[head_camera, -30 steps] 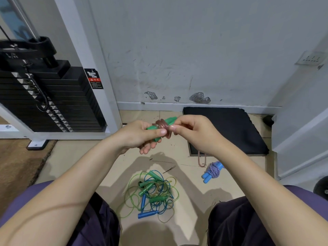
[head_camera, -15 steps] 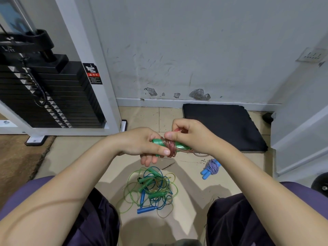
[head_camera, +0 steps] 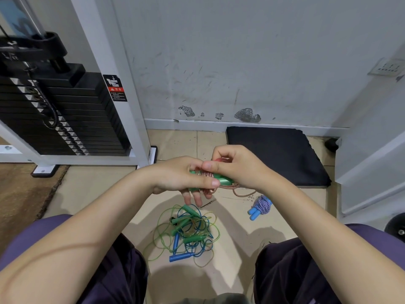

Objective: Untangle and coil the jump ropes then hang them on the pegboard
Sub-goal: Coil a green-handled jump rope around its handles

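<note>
Green handles (head_camera: 221,179) at frame centre, long axis near level, right end dipping slightly; pink cord (head_camera: 207,175) wound round their middle, a loose end trailing lower right; left hand (head_camera: 179,178) grips them from the left, thumb over the coil; right hand (head_camera: 236,170) curled on the cord above; tangled ropes (head_camera: 186,231) on the floor below; coiled blue rope (head_camera: 259,206) right of centre.

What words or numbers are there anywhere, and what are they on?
Warning sticker on the white frame of the weight machine: a hand pictogram and a red band, but the print is too small to read.
Weight plates: pale tags, no numbers legible.
Wall socket plate: no readable text.
</note>
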Tool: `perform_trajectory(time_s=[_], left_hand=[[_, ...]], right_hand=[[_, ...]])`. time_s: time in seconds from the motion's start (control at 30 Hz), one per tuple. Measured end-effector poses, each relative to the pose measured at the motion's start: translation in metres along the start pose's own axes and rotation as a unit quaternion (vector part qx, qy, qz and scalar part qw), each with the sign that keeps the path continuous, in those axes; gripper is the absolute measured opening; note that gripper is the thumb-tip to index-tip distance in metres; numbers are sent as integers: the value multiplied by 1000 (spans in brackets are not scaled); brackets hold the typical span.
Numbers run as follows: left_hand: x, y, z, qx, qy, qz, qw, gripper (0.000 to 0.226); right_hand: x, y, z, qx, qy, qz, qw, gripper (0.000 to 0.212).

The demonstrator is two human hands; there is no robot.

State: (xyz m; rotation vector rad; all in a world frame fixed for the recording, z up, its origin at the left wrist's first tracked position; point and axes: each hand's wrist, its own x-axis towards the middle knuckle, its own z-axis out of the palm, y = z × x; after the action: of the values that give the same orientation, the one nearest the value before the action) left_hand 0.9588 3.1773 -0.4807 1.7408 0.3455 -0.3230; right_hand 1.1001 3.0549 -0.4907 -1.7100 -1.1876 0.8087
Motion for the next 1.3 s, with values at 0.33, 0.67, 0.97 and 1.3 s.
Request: perform_trajectory(time_s=[0.33, 0.67, 0.97, 1.3], left_hand=[[3, -1, -1, 16, 20, 24, 999, 29], [7, -3, -1, -40, 120, 58, 990, 44], [7, 2, -6, -170, 212, 143, 952, 32], [11, -2, -22, -245, 331, 147, 899, 29]], right_hand=[[-1, -3, -4, -8, 21, -20, 1000, 51], [-4, -2, -11, 58, -16, 7, 998, 42], [-2, 1, -7, 140, -72, 47, 986, 66], [-10, -15, 9, -44, -37, 52, 997, 28]])
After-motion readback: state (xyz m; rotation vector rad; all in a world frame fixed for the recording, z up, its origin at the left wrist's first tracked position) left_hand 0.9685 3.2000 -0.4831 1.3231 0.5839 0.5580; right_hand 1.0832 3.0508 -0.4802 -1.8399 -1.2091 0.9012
